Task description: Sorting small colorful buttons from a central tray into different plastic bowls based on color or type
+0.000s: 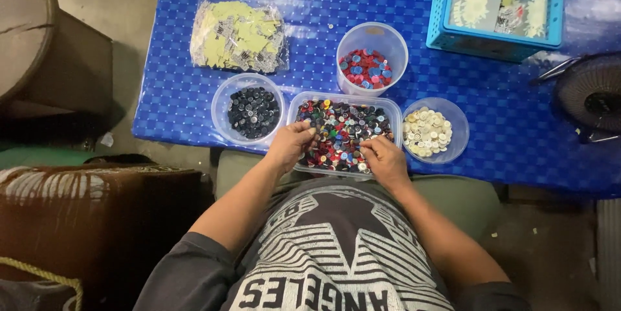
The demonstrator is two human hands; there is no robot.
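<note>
Hands deep in a tray of mixed buttons, with 3 sorted tubs around it

Both hands work the rectangular clear tray of mixed-colour buttons at the near edge of the blue table, its long axis running left to right across the person's lap. The left hand has fingers pinched together at the tray's left end, apparently on a button too small to make out; the right hand curls narrow over the near right corner, and whether it holds one cannot be told. Judging by the fill, sorting is partly done: dark buttons sit in 1 bowl, cream buttons in another, red and blue buttons in a cup, while the tray looks well stocked.
</note>
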